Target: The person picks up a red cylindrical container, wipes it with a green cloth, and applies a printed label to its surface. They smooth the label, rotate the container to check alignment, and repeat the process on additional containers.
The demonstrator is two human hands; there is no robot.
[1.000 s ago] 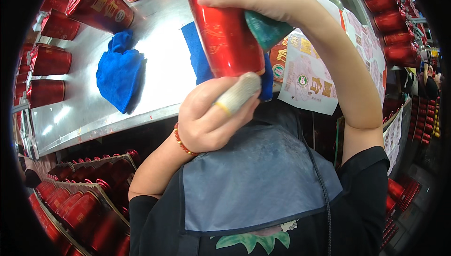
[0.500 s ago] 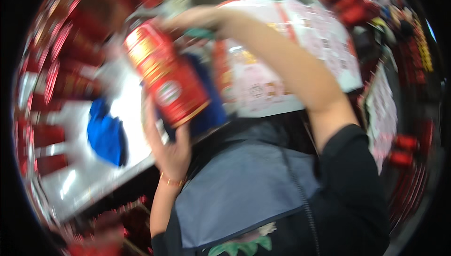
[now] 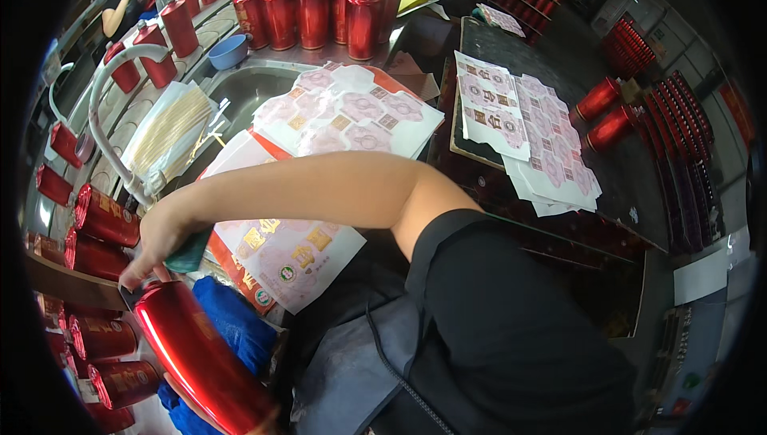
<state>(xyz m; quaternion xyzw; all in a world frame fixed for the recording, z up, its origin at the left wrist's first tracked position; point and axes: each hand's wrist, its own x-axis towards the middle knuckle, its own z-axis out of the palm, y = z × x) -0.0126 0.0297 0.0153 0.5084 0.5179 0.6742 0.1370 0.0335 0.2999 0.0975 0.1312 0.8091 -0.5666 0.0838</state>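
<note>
A glossy red bottle (image 3: 200, 355) lies tilted at the lower left, its plain shiny side toward me. My right hand (image 3: 164, 231) reaches across from the right, its fingers closed at the dark neck end. A dark green piece (image 3: 189, 253), its kind unclear, is tucked against that palm. Beneath the bottle, my left hand (image 3: 190, 403) supports the body; most of it is hidden. Blue cloth (image 3: 232, 319) lies bunched beside the bottle. Under my right forearm, a white sheet (image 3: 300, 263) with pink and gold printed patches rests on red-edged sheets.
A sink (image 3: 264, 87) with a curved faucet (image 3: 100, 107) lies ahead, beside a blue bowl (image 3: 228, 52). Several red bottles (image 3: 311, 15) crowd the counter behind it; more line the left. A dark table (image 3: 551, 59) at right bears printed sheets (image 3: 551, 135). A person (image 3: 120, 7) sits far left.
The bottle has turned, so its gold-printed face no longer shows, and it now sits lower left in view. Both hands stay on it. My view has swung, bringing the sink into sight.
</note>
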